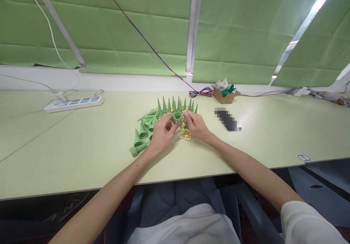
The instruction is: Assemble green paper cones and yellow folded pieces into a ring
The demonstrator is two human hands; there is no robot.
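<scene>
My left hand (163, 131) is closed round a green plastic cone-shaped spike (177, 117), its round open end facing me. Close against the right side of that rim, my right hand (196, 124) is pinched; what sits between its fingertips is too small to make out. Behind both hands stands a row of green spikes (164, 105), points up. More green spikes (142, 131) lie and stand in a heap left of my left hand. Small yellow plastic pieces (187, 136) are scattered on the table below and between my hands, partly hidden by them.
On the pale table (90, 153), a power strip (75, 103) lies at the left. A small cardboard box (225, 97) with crumpled wrapping and a coiled red-blue cable (201, 92) are at the back. Right of my hands lies a dark, pixelated phone-like object (228, 120).
</scene>
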